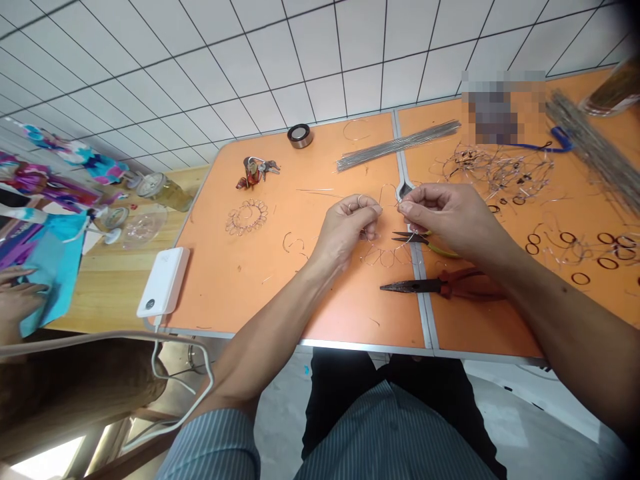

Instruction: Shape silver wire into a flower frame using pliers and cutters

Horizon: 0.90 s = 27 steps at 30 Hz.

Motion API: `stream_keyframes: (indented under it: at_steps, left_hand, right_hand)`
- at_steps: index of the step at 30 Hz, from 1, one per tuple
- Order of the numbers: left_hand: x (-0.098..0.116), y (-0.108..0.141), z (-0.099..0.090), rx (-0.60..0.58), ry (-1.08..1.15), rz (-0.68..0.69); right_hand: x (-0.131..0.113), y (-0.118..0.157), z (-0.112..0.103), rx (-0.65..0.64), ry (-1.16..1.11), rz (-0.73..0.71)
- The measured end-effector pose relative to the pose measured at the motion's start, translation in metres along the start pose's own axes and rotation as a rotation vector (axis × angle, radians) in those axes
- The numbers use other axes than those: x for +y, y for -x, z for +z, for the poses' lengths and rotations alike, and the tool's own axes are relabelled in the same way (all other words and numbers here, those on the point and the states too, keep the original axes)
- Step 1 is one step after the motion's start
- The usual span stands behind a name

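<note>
My left hand (347,230) is closed in a pinch on a thin looped wire piece (387,257), and a ring is on one finger. Facing it, my right hand (445,208) pinches the same wire piece with thumb and forefinger. The wire's loops hang below and between both hands, over the orange table (295,300). Under my right hand lie small pliers with yellow handles (443,249), partly hidden. Closer to me rest long-nose pliers with red handles (415,286), partly covered by my right forearm. A finished-looking ring of wire loops (247,217) lies to the left.
Straight wire bundles (397,145) lie at the back, near a tape roll (300,135) and keys (257,170). Tangled wire (500,170) and dark small rings (581,279) spread at right. A white power bank (163,282) trails a cable. Another person's hand (19,297) shows far left.
</note>
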<state>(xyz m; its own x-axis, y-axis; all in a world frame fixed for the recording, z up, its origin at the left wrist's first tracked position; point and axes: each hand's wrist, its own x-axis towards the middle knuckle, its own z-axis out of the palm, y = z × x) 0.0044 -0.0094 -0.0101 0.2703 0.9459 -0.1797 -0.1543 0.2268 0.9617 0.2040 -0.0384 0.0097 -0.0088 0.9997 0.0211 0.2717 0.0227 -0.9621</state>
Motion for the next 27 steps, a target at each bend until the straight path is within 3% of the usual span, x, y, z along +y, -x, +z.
stream_keyframes:
  at_steps: [6,14,27]
  left_hand:
    - [-0.0036,-0.0008,0.0014,-0.018,-0.003,0.024]
    - [-0.0033,-0.0027,-0.0049,-0.061,0.027,-0.05]
    - [-0.0026,-0.0011,-0.0003,0.054,-0.033,0.015]
  right_hand:
    - [0.0038,-0.0018,0.0027,-0.001,0.0,0.031]
    - [0.0065,-0.0028,-0.0045,0.069,0.061,-0.032]
    - [0.0045,-0.0018,0.0012,-0.015,-0.035,0.053]
